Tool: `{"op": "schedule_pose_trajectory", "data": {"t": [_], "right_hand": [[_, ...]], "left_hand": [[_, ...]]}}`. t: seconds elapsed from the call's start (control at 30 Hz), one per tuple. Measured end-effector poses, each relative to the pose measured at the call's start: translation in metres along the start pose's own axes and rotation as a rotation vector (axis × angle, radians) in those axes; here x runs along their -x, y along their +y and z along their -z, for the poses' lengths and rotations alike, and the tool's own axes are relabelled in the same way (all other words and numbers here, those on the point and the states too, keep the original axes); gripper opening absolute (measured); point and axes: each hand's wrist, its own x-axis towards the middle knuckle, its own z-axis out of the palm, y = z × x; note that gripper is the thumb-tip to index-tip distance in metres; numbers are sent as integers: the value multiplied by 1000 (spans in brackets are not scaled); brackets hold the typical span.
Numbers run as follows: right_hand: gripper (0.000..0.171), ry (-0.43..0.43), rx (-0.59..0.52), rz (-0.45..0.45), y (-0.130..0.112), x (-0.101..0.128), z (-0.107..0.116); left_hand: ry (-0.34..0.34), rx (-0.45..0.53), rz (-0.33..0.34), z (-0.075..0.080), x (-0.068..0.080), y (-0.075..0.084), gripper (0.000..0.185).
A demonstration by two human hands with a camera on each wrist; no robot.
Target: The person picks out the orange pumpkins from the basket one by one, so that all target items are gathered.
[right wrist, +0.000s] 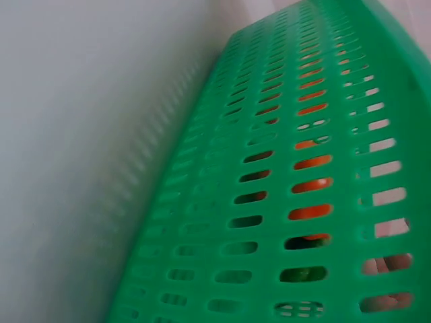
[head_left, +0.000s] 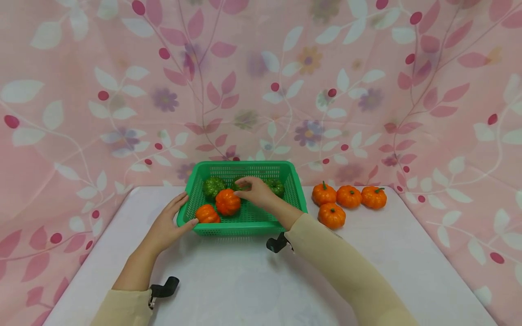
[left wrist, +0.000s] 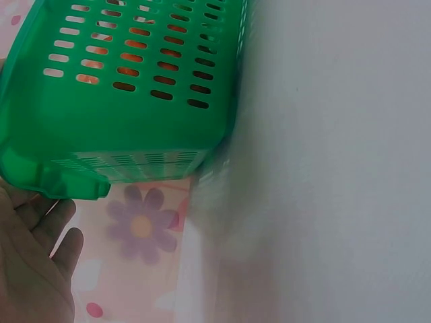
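Observation:
A green plastic basket [head_left: 244, 228] with slotted walls stands on the table. Inside are an orange pumpkin [head_left: 228, 202] in the middle, another orange pumpkin [head_left: 207, 214] at the front left corner, and green pumpkins [head_left: 214, 187] along the back. My left hand [head_left: 165, 226] rests at the basket's left rim, thumb by the front corner; in the left wrist view its fingers lie loosely beside the rim. My right hand [head_left: 258, 192] reaches over the basket, thumb tip right at the middle orange pumpkin, fingers bent above and apart from the thumb, partly hiding a green pumpkin [head_left: 276, 187].
To the basket's right, several orange pumpkins [head_left: 349, 196] are grouped near the table's back edge, one of them in front [head_left: 331, 215]. The white tabletop [head_left: 244, 285] stretches toward me. A pink floral cloth [head_left: 253, 90] hangs behind.

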Motion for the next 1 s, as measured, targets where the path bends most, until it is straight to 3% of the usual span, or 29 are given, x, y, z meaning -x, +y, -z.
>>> {"op": "schedule_pose_trajectory", "data": {"t": [0.4,0.7,1.0], "right_hand": [[46,-57,63,-41,4,-17,-14],[41,-23,183,-56,13,-22,-23],[52,-53,127,-49,17,-21,-28]], "left_hand": [[-2,10,-9,0,0,1,84],[-4,8,-6,-1,0,2,84],[0,10,-5,-2,1,2,85]]}}
